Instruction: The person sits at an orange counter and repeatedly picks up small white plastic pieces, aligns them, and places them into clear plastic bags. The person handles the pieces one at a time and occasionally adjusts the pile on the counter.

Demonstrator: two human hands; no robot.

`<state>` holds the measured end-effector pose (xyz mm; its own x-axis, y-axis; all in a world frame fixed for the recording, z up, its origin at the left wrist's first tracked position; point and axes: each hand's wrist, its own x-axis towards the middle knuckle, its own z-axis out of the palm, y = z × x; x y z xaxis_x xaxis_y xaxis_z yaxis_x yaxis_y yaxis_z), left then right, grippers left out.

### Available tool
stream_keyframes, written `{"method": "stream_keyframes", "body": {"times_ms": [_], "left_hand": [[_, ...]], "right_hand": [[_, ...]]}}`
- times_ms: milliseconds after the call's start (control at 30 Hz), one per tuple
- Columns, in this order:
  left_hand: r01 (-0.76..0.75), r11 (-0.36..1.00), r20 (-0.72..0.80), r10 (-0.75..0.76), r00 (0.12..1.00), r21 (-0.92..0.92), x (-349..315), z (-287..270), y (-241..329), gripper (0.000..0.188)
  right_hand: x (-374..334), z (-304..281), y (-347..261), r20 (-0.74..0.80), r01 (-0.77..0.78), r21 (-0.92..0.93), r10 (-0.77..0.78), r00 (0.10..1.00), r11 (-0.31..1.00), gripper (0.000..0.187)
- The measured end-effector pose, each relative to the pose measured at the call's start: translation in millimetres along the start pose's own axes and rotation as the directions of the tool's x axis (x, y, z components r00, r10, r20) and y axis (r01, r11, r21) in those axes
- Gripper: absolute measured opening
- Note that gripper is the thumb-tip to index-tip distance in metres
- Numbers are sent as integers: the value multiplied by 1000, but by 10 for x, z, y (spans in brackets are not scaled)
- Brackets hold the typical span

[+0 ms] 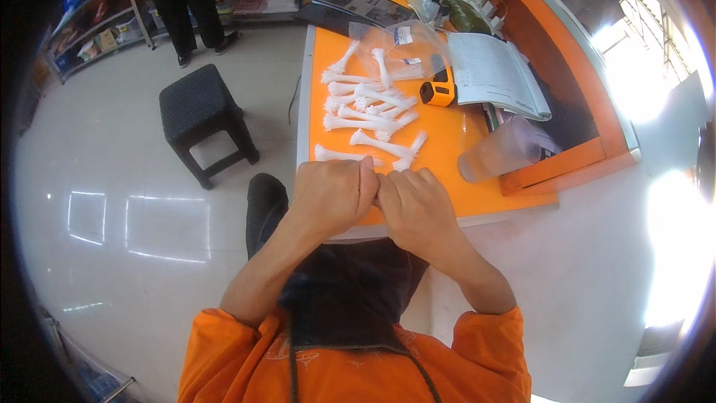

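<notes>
Over the table's near edge, my left hand (332, 192) and my right hand (419, 207) are both closed, with their knuckles up and thumbs meeting in the middle. Whatever they grip, if anything, is hidden behind the fingers. Just past them, several bundles of thin white plastic strips (373, 104), which look like cable ties, lie spread on the orange tabletop (440, 134). One bundle (344, 154) lies right beyond my left hand. Another bundle (409, 152) rests close to the fingers of my right hand.
Behind the bundles are a clear plastic bag (418, 41) and a laptop (365, 7). An orange-black tape measure (438, 89), an open booklet (496, 75) and a translucent cup (501, 151) occupy the right side. A black stool (201, 108) stands left; a person (183, 0) is farther back.
</notes>
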<state>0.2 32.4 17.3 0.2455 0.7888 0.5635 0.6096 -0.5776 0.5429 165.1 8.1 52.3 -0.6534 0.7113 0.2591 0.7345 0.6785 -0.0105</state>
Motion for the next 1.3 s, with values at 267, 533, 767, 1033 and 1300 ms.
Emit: {"method": "stream_keyframes", "body": {"times_ms": [267, 533, 767, 1033, 1300], "left_hand": [[-314, 940, 33, 321, 946, -136, 26, -47, -230, 28], [-442, 860, 6, 459, 888, -255, 66, -91, -300, 26], [-561, 814, 62, 574, 816, -147, 59, -224, -293, 19], [-532, 845, -17, 532, 847, -55, 4, -217, -265, 12], [-420, 904, 128, 426, 895, -75, -59, -327, -220, 15]], "right_hand": [[-30, 154, -34, 85, -155, 700, 135, 987, 697, 22], [-44, 138, 18, 518, -526, 822, -97, 850, -220, 42], [9, 36, 34, 531, -557, 811, -175, 829, -180, 47], [12, 230, 65, 470, -501, 829, -174, 865, -248, 46], [-2, 213, 95, 559, -561, 823, -53, 828, -84, 43]]}}
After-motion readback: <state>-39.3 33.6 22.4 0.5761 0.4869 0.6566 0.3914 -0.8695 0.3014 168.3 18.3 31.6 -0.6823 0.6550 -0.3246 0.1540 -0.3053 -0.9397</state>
